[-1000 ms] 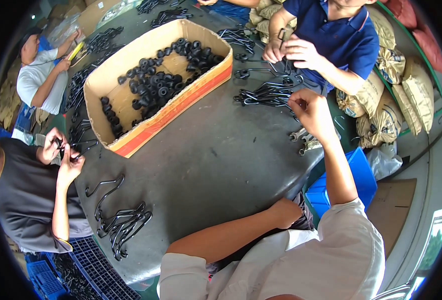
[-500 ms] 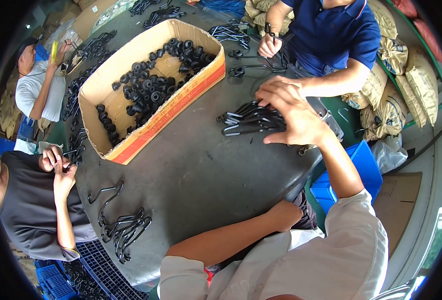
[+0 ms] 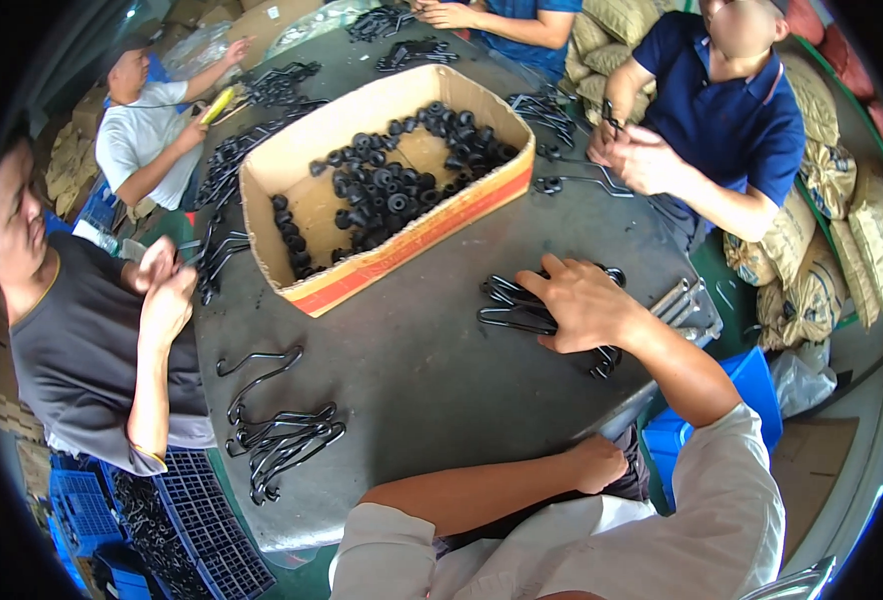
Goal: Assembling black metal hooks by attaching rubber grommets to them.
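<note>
My right hand (image 3: 594, 306) rests on a pile of bent black metal rods (image 3: 510, 318) on the right of the dark table. Its thumb lies along the near side and its curled fingers reach over the far side, closed about part of the pile. Rod ends stick out to the left and below the palm, which hides the middle. My left hand (image 3: 600, 466) is a closed fist near the table's front edge, by my lap. Nothing shows in it, and its fingertips are hidden.
A cardboard box (image 3: 417, 262) with many black rubber bushings stands mid-table. More bent rods (image 3: 287, 440) lie at the near left. Wrenches (image 3: 684, 300) lie near the right edge, above a blue bin (image 3: 742, 390). Co-workers handle parts at the left and far sides.
The head view has shifted. My right hand has come down and left over the rod pile, its fingers more curled around it. The left fist stays put. The far-right co-worker's hands have come together.
</note>
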`<control>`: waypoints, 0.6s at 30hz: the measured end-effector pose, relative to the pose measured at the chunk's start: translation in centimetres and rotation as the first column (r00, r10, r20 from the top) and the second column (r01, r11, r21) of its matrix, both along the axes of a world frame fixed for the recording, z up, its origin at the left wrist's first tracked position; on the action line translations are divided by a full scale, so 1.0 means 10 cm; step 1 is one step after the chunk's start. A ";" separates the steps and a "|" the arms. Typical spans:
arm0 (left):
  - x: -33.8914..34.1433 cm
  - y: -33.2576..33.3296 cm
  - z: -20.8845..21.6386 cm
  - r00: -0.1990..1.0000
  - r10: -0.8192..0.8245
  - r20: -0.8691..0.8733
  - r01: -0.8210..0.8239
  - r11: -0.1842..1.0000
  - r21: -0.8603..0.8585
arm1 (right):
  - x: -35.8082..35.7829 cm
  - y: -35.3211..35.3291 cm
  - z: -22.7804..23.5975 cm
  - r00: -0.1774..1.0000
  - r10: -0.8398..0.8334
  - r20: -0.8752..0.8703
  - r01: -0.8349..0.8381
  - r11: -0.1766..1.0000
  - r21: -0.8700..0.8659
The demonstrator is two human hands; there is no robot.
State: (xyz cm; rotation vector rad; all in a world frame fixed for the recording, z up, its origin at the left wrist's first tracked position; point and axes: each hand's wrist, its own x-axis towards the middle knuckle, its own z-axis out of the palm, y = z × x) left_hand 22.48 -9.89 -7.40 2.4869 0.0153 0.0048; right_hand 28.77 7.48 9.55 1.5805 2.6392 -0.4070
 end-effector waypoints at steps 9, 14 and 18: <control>0.06 -0.07 -0.23 1.000 -0.006 0.024 0.003 0.995 0.102 | -0.36 -0.07 -0.07 0.965 -0.245 -0.092 0.242 0.969 -0.047; 0.07 -0.05 -0.07 0.999 -0.041 0.011 0.040 0.997 0.065 | -0.73 -0.11 -0.04 0.927 -0.356 -0.113 0.340 0.930 -0.141; 0.44 -0.50 -1.58 0.931 -0.167 0.325 -0.174 0.580 0.796 | -1.17 -0.08 -0.07 0.941 -0.316 -0.118 0.306 0.947 -0.096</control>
